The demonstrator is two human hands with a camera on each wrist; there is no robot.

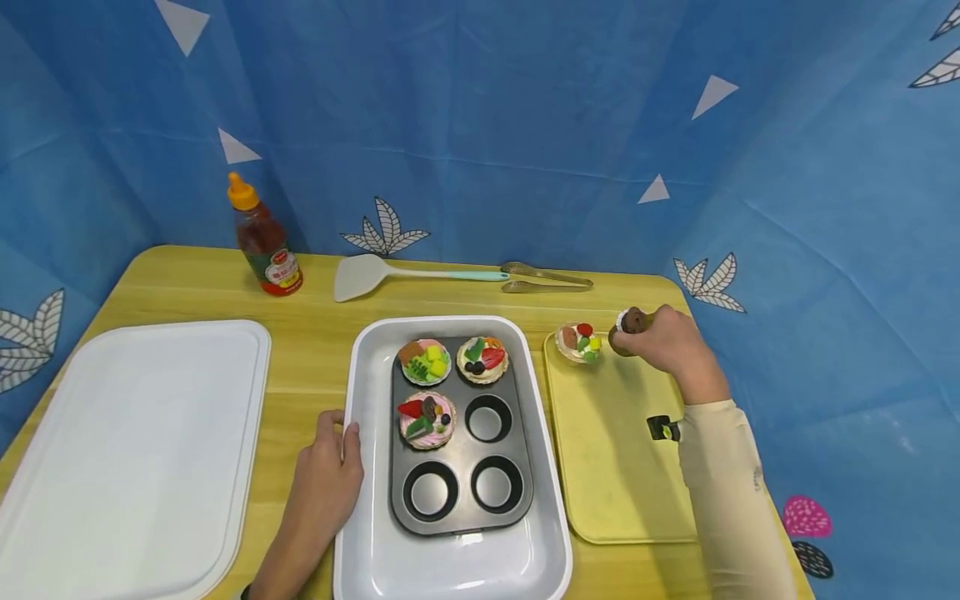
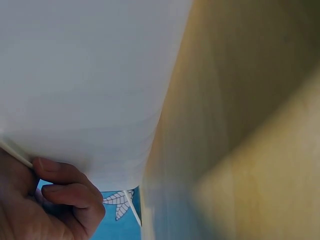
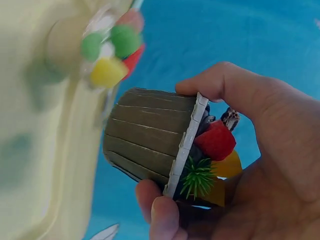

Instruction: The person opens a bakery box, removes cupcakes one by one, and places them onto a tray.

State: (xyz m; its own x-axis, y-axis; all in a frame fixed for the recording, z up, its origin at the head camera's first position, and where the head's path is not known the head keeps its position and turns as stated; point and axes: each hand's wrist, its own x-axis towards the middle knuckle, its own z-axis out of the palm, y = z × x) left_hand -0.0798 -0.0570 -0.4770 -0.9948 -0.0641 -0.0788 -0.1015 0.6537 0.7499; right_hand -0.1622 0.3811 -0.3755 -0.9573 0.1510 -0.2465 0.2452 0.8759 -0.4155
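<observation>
My right hand [image 1: 671, 342] grips a chocolate cupcake [image 1: 632, 322] over the far right corner of the yellow tray. In the right wrist view, the cupcake [image 3: 150, 135] lies tipped on its side between thumb and fingers, its brown ribbed cup and red, orange and green toppings showing. Close by, a fruit-topped cupcake [image 1: 578, 342] sits at the yellow tray's [image 1: 626, 483] far left corner. My left hand [image 1: 330, 471] holds the left rim of the white tray [image 1: 375, 558], fingers bent against its outer wall. Inside that tray, a dark muffin pan [image 1: 461, 454] carries three decorated cupcakes.
At left lies a white board or lid [image 1: 142, 450]. Along the back are a sauce bottle [image 1: 266, 246], a white spatula [image 1: 363, 277] and metal tongs [image 1: 547, 279]. Blue patterned cloth [image 1: 487, 125] hangs behind the table.
</observation>
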